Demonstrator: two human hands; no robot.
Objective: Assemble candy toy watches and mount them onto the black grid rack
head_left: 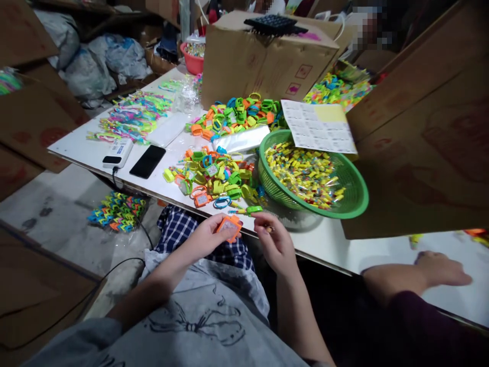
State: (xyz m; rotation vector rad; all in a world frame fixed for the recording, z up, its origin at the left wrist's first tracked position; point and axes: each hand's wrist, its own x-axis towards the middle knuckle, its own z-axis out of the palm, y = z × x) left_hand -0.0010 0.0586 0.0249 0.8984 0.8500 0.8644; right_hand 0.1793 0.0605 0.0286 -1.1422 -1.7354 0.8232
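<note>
My left hand (206, 237) is closed on an orange toy watch (229, 228), held just over my lap at the table's front edge. To its right, my right hand (278, 244) has its fingers curled in a pinch; whatever lies in them is too small and hidden to name. On the table in front of both hands is a loose heap of toy watches (214, 173) in orange, green, yellow and blue. A green plastic basket (357, 201) full of small yellow wrapped sticks (301, 173) stands beyond my right hand.
A black phone (147, 161) and a white device (118, 154) with a cable lie at left. Behind the heap are a clear plastic packet (242, 138) and a large carton (260, 66). Another carton (416, 142) borders the right. A co-worker's hand (439, 269) rests on the table there.
</note>
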